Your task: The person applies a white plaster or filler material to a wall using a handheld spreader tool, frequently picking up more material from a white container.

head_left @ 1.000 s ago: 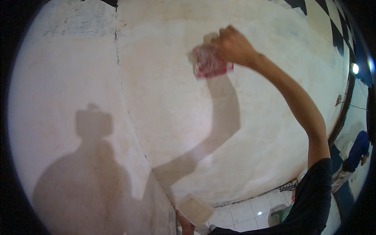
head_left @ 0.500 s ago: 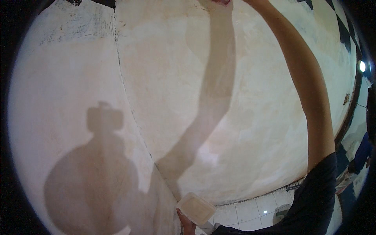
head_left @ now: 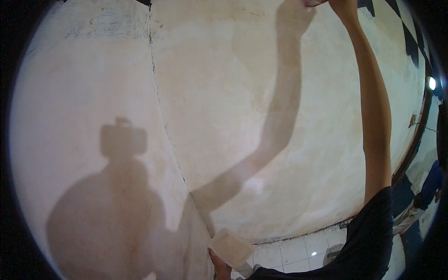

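Low in the picture, my left hand point(head_left: 220, 268) grips a shallow rectangular plastic tub point(head_left: 232, 248), pale beige, by its side. The tub is tilted close to the wall corner. My right arm reaches high up, and my right hand point(head_left: 343, 7) is at the top edge, partly cut off by the frame. Its fingers close on a small pinkish-red thing point(head_left: 315, 2), of which too little shows to tell the kind. That hand is up by the off-white plastered wall point(head_left: 224, 116), which has faint tan patches.
A dark crack point(head_left: 165, 123) runs down the corner between two wall faces. White floor tiles point(head_left: 294, 252) lie below. At the right edge are a person in blue point(head_left: 431, 179), a bright lamp point(head_left: 431, 83) and black-and-white checks point(head_left: 410, 42). My shadow point(head_left: 112, 200) falls on the wall.
My right hand has moved right along the upper wall with the pinkish-red thing, and its shadow has shifted right too. The left hand still holds the tub, almost in the same place.
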Demonstrator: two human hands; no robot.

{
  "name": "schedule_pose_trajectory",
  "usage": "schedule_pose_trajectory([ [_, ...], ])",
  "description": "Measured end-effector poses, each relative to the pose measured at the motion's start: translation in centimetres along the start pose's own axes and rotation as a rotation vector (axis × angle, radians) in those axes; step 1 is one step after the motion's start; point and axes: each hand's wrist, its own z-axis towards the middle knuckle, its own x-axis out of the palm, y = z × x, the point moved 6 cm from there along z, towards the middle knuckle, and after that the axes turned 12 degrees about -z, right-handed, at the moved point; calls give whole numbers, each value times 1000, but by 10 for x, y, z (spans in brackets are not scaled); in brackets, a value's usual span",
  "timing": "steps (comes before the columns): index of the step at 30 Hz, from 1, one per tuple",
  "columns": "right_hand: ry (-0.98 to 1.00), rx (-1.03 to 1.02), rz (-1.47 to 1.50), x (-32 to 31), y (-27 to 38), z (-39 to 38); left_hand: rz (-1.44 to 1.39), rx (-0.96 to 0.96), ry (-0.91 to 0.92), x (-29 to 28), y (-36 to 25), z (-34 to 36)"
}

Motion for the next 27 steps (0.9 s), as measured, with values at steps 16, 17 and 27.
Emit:
schedule_pose_trajectory([
  [16, 346, 114, 92, 40, 162, -43, 24, 26, -25, -21, 12, 17],
  [17, 354, 107, 68, 31, 160, -39, 28, 7, -8, -19, 16, 21],
  [27, 356, 189, 42, 31, 118, -66, 21, -8, -33, -33, 15, 40],
])
